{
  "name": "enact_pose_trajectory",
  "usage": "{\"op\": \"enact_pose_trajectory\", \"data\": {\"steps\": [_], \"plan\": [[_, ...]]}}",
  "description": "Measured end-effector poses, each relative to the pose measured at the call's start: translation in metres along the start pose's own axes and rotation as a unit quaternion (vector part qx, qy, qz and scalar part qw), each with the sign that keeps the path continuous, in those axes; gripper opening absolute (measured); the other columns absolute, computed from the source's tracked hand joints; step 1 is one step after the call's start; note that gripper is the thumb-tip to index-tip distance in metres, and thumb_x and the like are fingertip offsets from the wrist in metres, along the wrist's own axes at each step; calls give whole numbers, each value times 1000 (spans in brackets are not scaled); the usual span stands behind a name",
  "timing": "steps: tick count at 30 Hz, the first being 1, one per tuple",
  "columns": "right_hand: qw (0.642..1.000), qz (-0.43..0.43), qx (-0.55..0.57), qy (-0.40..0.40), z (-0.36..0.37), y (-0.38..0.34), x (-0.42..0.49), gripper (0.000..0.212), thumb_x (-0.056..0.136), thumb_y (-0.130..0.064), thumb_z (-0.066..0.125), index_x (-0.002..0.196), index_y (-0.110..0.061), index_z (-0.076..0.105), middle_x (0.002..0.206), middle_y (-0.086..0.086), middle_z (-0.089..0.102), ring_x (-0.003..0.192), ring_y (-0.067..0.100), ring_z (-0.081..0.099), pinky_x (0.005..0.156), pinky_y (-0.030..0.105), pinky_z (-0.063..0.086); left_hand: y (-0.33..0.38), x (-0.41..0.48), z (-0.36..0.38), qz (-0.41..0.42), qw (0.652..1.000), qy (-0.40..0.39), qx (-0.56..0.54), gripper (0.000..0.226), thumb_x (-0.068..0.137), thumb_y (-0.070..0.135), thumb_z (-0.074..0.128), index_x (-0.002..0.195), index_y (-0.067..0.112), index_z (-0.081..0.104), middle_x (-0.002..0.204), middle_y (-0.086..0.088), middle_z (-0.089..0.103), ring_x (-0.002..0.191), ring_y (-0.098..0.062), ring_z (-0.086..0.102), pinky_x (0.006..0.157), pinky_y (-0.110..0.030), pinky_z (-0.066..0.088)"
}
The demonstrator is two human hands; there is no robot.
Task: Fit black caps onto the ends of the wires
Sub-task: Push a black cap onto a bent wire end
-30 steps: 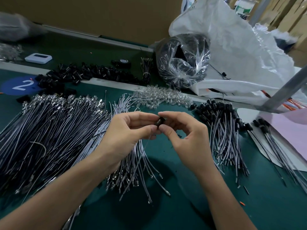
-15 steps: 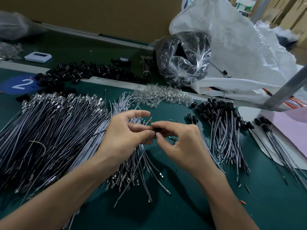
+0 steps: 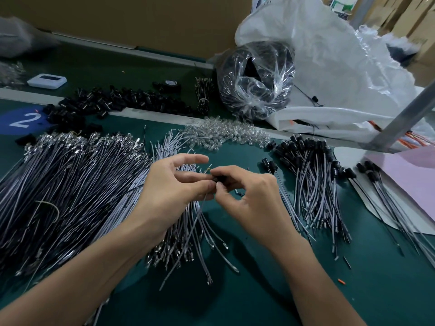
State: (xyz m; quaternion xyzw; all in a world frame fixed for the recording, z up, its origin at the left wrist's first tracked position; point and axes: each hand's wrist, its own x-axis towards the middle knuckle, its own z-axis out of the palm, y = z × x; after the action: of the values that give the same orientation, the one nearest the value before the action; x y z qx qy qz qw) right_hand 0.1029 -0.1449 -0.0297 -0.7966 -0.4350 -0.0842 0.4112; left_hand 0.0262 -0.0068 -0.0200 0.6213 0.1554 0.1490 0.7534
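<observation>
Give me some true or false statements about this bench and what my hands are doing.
1. The right hand pinches a black cap. True.
2. The left hand lies flat on the table. False: the left hand pinches a wire right beside the cap.
3. The capped wires lie to the right of the hands. True.
4. The blue sticker reads 5. False: the blue sticker reads 2.
5. The loose caps sit at the near edge. False: the loose caps lie far left, behind the uncapped wires.

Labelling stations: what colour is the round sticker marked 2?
Blue round sticker with a white numeral; head view.
</observation>
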Motion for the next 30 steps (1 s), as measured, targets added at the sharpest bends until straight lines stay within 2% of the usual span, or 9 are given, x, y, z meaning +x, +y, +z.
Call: {"op": "enact_pose_trajectory", "data": {"steps": [4,7,9,12,15,17,21,27,30], "plan": [[1000,-11,20,12,-6,3,3,20,84,-7,74,104,-9,74,95,-3,75,84,5,69,81,19,54,0,1,-3,12,1000,4,12,38,80,-12,70,112,9,65,85,-10,77,76,-23,74,68,-25,60],[997,-42,-44,42,-6,5,3,19,80,-9,77,99,-10,76,97,1,72,89,11,66,83,19,50,0,1,-3,14,1000,-8,20,37,82,-10,69,113,10,64,86,-9,77,79,-24,75,69,-27,61],[998,-37,-36,47,-6,4,3,14,82,-7,76,96,-10,76,93,0,70,84,11,64,78,19,50,0,1,-3,16,999,-17,22,35,82,-6,70,112,11,65,88,-7,77,82,-23,75,69,-25,60],[995,26,66,71,-6,2,4,10,86,-5,72,92,-13,73,85,-4,72,77,7,67,73,20,53,0,0,-1,47,997,-52,37,33,79,-5,74,105,15,70,94,-3,77,90,-17,73,76,-21,58],[971,90,208,76,-8,-2,4,12,87,-3,69,89,-15,71,78,-3,74,71,10,71,69,24,56,1,-2,3,111,990,-56,66,30,74,5,78,100,20,74,90,1,77,86,-12,73,78,-19,55],[960,98,254,67,-9,-6,4,14,87,-1,69,87,-15,71,77,-1,74,67,13,71,66,21,55,1,-2,4,146,987,-34,57,26,70,15,78,94,22,77,88,1,77,83,-11,73,75,-17,54],[945,105,304,64,-10,-10,5,16,86,1,68,87,-15,70,79,1,75,69,17,72,67,22,56,1,-1,3,185,982,-19,45,25,67,16,79,91,21,78,87,1,77,82,-12,73,73,-16,54],[967,84,226,86,-13,-8,6,10,79,-9,72,85,-17,69,85,-2,73,81,13,69,77,26,54,3,-2,5,185,982,-13,38,24,65,15,79,89,15,76,84,1,77,78,-11,73,71,-17,54],[968,83,178,158,-17,-5,5,26,75,-4,69,65,-20,50,86,-2,62,87,15,61,82,31,48,3,-1,5,163,986,2,29,23,62,18,79,85,16,76,81,0,77,76,-11,73,69,-16,54]]}}
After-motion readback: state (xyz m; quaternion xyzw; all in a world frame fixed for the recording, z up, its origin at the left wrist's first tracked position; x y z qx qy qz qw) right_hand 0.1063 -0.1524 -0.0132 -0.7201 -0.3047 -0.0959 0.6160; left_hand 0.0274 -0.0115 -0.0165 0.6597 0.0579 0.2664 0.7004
